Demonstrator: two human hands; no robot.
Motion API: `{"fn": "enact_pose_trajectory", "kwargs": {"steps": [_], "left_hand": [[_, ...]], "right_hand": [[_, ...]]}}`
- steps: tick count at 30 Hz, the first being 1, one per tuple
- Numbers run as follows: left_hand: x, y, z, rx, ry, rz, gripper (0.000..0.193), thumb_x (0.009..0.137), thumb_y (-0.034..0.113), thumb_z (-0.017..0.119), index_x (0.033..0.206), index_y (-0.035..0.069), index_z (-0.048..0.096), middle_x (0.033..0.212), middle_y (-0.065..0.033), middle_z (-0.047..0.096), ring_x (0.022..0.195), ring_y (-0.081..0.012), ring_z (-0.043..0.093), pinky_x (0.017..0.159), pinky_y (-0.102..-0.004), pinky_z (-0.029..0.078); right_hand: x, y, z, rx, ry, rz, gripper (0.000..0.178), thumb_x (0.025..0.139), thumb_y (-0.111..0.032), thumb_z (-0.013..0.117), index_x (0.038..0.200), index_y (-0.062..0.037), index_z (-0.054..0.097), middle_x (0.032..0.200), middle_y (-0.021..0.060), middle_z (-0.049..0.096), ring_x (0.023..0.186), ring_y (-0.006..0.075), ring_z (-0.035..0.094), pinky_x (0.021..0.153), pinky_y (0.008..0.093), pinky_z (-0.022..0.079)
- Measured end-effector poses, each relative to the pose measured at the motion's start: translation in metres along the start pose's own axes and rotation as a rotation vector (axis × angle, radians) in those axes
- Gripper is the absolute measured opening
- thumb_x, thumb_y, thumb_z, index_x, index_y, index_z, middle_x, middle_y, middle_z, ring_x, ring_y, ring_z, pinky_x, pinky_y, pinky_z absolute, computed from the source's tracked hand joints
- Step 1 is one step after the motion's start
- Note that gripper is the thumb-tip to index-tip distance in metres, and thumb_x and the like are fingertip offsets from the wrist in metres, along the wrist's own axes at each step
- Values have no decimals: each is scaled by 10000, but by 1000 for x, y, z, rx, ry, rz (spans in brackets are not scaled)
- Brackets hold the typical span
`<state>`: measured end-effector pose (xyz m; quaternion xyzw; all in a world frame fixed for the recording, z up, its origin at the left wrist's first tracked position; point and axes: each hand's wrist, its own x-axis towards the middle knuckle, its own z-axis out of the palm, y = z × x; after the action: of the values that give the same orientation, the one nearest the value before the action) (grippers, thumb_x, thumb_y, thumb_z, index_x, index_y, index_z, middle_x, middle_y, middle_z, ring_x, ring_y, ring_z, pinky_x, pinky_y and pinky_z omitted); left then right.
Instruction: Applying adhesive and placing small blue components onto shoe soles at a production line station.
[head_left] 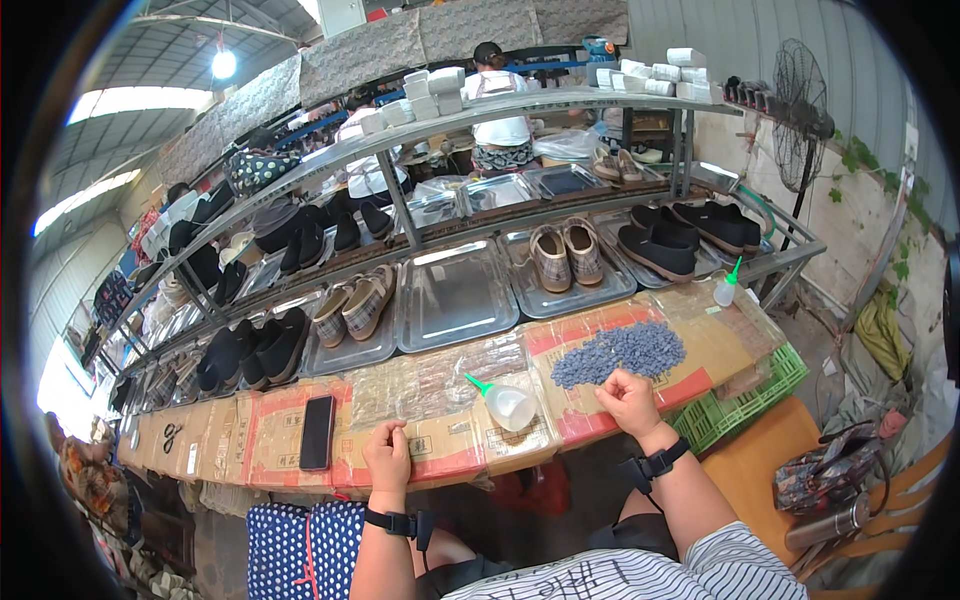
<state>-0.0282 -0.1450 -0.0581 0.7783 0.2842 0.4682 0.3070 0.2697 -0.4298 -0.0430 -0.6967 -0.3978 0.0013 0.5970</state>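
My left hand (pixel 387 454) is closed in a fist at the near edge of the cardboard-covered bench, and nothing shows in it. To its left lies a dark phone (pixel 317 432). My right hand (pixel 630 401), also a fist with nothing visible in it, rests at the near side of a spread pile of small blue-grey pieces (pixel 618 353), too small to name. Between my hands, a clear squeeze bottle (pixel 511 407) with a green nozzle lies tilted on the bench. A second green-tipped bottle (pixel 725 291) stands at the far right of the cardboard.
Behind the bench, a metal rack (pixel 415 235) carries trays with black shoes (pixel 655 250) and plaid shoes (pixel 566 255). One metal tray (pixel 457 295) holds no shoes. Scissors (pixel 172 437) lie at left. A green crate (pixel 738 400) and wooden chair (pixel 770 470) are at right. People sit beyond the rack.
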Motion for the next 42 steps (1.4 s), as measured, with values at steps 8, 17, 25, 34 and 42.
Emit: {"fn": "enact_pose_trajectory", "kwargs": {"steps": [8,17,25,34,42], "left_hand": [[2,7,2,-20,-5,-20,133,924,13,560,937,8,692,695,-66,621,641,-118,581,613,-268,459],[2,7,7,71,-16,67,123,888,26,577,910,24,697,700,-112,629,628,-201,601,613,-318,462],[0,1,4,77,-35,-16,121,883,14,575,906,19,694,739,-115,642,651,-214,613,617,-326,468],[1,-2,6,111,-31,-55,127,868,4,576,884,4,702,720,-131,637,658,-226,625,625,-333,479],[0,-3,10,104,-28,-69,119,870,20,587,885,-2,703,740,-141,656,682,-247,651,647,-334,498]], "right_hand": [[19,0,-11,22,-127,198,233,824,-135,777,719,-41,592,606,14,565,552,80,515,517,272,418],[159,55,-128,-780,101,-25,103,755,-104,742,831,-78,677,862,127,646,825,319,669,739,423,544],[239,74,-162,-1160,-96,199,481,753,33,711,1193,-153,651,1243,174,600,1146,382,606,963,432,514],[290,98,-152,-1114,-87,148,478,671,-72,854,1125,-101,707,1380,156,564,1177,366,611,972,407,516],[299,99,-137,-1111,-219,174,375,762,-253,832,1024,-12,710,1184,231,656,1092,383,642,921,467,513]]}}
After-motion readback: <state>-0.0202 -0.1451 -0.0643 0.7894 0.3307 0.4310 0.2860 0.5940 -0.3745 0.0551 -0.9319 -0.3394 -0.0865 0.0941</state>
